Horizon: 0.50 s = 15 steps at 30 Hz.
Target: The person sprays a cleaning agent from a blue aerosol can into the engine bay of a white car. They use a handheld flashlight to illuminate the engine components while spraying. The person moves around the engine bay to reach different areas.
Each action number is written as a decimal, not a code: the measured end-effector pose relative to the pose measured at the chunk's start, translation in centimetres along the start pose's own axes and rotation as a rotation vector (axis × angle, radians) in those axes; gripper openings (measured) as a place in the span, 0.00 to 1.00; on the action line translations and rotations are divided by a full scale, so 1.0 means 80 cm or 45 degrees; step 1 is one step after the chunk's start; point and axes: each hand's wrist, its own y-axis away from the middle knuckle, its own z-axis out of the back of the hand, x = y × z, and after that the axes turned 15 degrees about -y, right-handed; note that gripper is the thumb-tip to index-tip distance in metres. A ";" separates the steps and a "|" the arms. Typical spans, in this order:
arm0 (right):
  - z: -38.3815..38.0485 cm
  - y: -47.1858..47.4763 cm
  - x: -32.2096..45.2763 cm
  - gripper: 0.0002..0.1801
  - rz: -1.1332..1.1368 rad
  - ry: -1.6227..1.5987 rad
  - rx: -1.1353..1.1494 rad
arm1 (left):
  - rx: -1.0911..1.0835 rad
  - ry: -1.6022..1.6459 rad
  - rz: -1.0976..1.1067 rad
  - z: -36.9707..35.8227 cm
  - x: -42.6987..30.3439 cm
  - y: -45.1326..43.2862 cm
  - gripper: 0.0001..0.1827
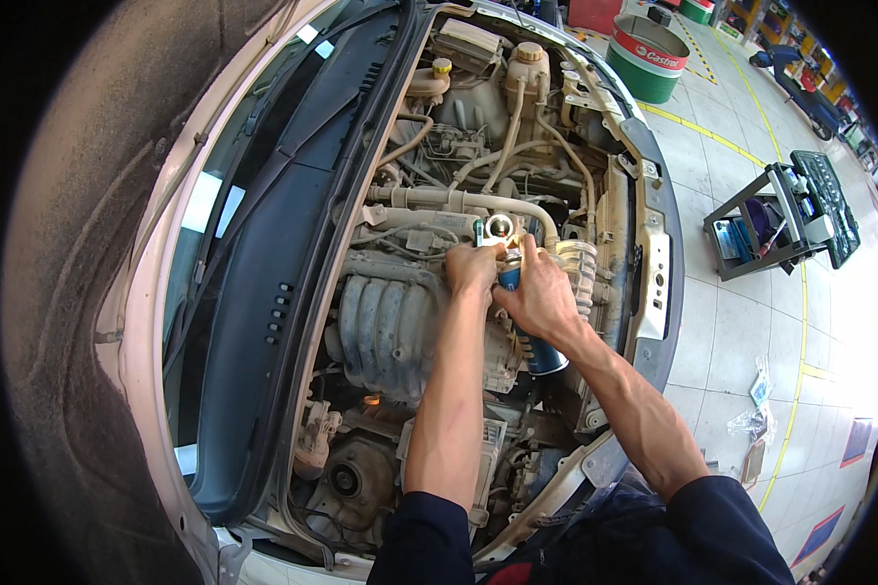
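Observation:
My right hand (538, 289) is wrapped around a blue aerosol can (545, 357), with the index finger at its top. The can lies tilted over the dusty engine. Beside it, my left hand (474, 265) has its fingers closed near a small dark green and white item (479, 232); whether it grips that item is unclear. Just beyond the fingertips is a round, light-rimmed opening (500, 226) with a bright spot inside. The ribbed intake manifold (391, 325) lies left of my left forearm, and a corrugated air hose (578, 274) runs right of my right hand.
The raised hood (80, 256) spans the left. A coolant reservoir (528, 69) and hoses stand at the bay's far end. To the right are the front body panel (657, 278), a tool cart (757, 252) with an open socket case (830, 212), a drum (645, 62) and plastic packaging (759, 420) on the floor.

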 end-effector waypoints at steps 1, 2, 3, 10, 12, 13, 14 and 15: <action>0.000 -0.001 -0.002 0.44 0.002 0.004 -0.004 | -0.020 -0.001 -0.020 -0.002 0.001 0.000 0.09; 0.001 -0.001 -0.004 0.44 0.004 0.009 -0.008 | -0.040 -0.003 -0.040 -0.004 0.002 0.000 0.09; 0.001 -0.001 -0.002 0.44 0.012 0.000 -0.010 | -0.054 -0.011 -0.033 -0.003 0.006 -0.004 0.09; 0.002 -0.004 -0.002 0.44 0.006 -0.053 -0.014 | -0.053 -0.176 0.048 0.001 0.004 -0.017 0.11; 0.006 -0.002 0.003 0.44 0.030 -0.117 -0.033 | -0.015 -0.251 -0.045 0.011 0.001 -0.010 0.11; 0.012 0.001 -0.003 0.43 0.041 -0.158 -0.039 | 0.027 -0.303 -0.122 0.017 -0.002 0.000 0.12; 0.017 0.004 -0.005 0.43 0.051 -0.200 -0.041 | 0.067 -0.354 -0.196 0.026 -0.004 0.006 0.12; 0.020 0.009 0.002 0.40 0.074 -0.144 -0.059 | 0.078 -0.419 -0.250 0.042 0.000 0.005 0.12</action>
